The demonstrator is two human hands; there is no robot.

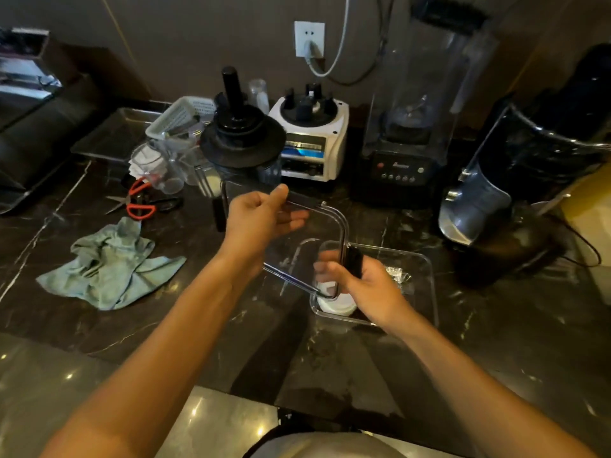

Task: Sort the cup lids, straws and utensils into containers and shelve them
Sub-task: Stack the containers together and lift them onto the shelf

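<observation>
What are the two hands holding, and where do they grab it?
Both hold one clear lid, tilted above the clear container. The left hand grips its far edge; the right hand grips the black clip on its right edge.

Bare forearms, no sleeves

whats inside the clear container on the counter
The clear container holds white cup lids and something shiny and crinkled. The right hand and the clear lid cover the rest.

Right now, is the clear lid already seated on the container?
No. Both hands, left hand and right hand, hold the clear lid tilted above the open container.
</observation>
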